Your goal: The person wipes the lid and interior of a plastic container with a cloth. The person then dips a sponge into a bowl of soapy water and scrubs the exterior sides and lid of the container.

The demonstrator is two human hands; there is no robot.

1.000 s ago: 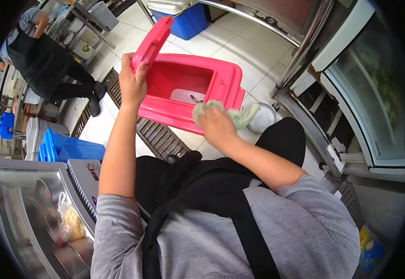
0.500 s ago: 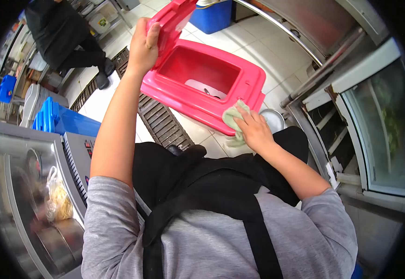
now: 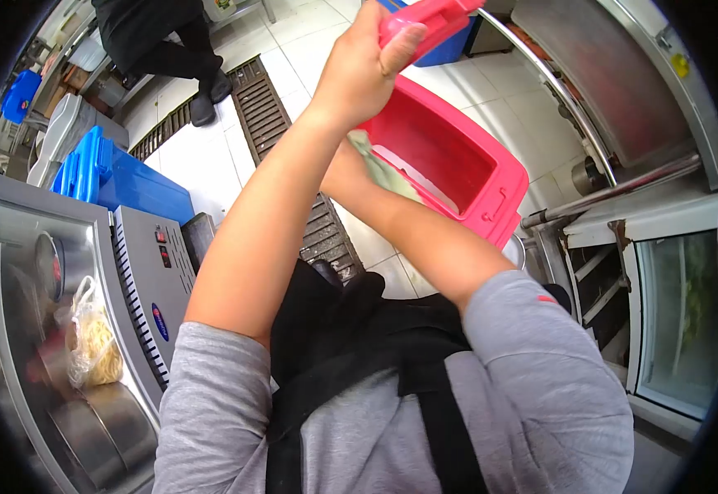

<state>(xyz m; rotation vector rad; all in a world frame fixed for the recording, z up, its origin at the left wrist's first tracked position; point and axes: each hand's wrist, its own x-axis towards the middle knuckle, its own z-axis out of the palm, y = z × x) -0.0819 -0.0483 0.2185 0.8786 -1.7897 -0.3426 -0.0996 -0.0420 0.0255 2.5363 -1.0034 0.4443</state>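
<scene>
My left hand (image 3: 357, 74) is closed around the raised lid (image 3: 435, 26) of a red plastic bin. Below it stands the bin (image 3: 503, 177), its wide opening uncovered and something pale lying inside. My right arm crosses beneath my left forearm. At the bin's left side, my right hand (image 3: 346, 171) has hold of a pale green cloth (image 3: 388, 177) that lies along the rim. My left forearm hides part of the right hand, and its fingers do not show.
A blue lidded bin (image 3: 140, 181) and a glass-fronted cabinet (image 3: 37, 247) are on the left. Floor grating (image 3: 260, 107) runs past the red bin. Another person (image 3: 157, 41) stands at the upper left. To the right are a metal rail (image 3: 556, 86) and a glass-doored fridge (image 3: 684, 313).
My right hand has carried the cloth from the bin's near right corner across to its left side, under my left arm. My left hand and the lid have shifted right in view.
</scene>
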